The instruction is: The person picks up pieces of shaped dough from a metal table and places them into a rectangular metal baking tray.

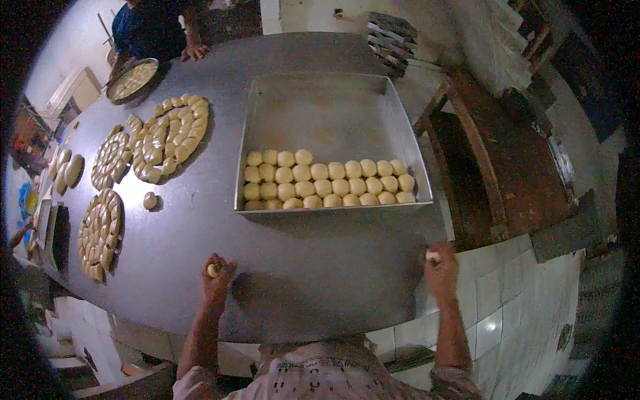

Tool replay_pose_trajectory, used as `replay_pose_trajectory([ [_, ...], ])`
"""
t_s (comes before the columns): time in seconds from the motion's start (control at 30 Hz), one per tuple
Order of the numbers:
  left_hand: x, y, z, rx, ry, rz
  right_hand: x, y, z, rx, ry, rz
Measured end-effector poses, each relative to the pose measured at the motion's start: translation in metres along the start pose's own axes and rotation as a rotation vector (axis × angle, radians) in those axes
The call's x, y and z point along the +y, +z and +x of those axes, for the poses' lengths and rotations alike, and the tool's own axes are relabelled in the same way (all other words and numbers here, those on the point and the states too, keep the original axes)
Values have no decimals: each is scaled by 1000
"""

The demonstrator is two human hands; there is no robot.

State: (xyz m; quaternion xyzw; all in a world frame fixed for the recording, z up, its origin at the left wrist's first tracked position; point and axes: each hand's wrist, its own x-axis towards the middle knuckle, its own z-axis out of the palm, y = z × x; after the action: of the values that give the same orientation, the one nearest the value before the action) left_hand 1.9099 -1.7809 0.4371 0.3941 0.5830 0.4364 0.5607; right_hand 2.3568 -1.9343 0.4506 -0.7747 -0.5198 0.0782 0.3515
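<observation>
My left hand point(219, 283) is closed around a pale dough ball point(213, 270) above the front of the metal table. Over by the table's right edge, my right hand point(443, 270) grips another piece of dough point(433, 257), mostly covered by the fingers. Beyond my hands stands a large square metal tray point(320, 110). Rows of smooth dough balls point(320, 189) fill its near part, with a short extra row at the left; its far part shows bare metal. One lone dough ball point(150, 200) sits on the table left of the tray.
Flat rounds of cut dough pieces point(170, 140) point(100, 230) point(112, 159) lie on the left of the table point(173, 247). Some longer dough pieces point(65, 172) are farther left. A co-worker point(148, 30) stands at the far left near a bowl point(133, 81). A wooden frame point(473, 153) stands right of the table.
</observation>
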Motion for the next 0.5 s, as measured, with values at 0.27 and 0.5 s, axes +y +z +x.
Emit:
replay_pose_trajectory([
  [0.27,15,9,-11,-273,37,6,-142,96,203,477,-200,341],
  [0.5,32,-20,-9,-488,-217,-406,-261,153,57,-307,-72,551],
])
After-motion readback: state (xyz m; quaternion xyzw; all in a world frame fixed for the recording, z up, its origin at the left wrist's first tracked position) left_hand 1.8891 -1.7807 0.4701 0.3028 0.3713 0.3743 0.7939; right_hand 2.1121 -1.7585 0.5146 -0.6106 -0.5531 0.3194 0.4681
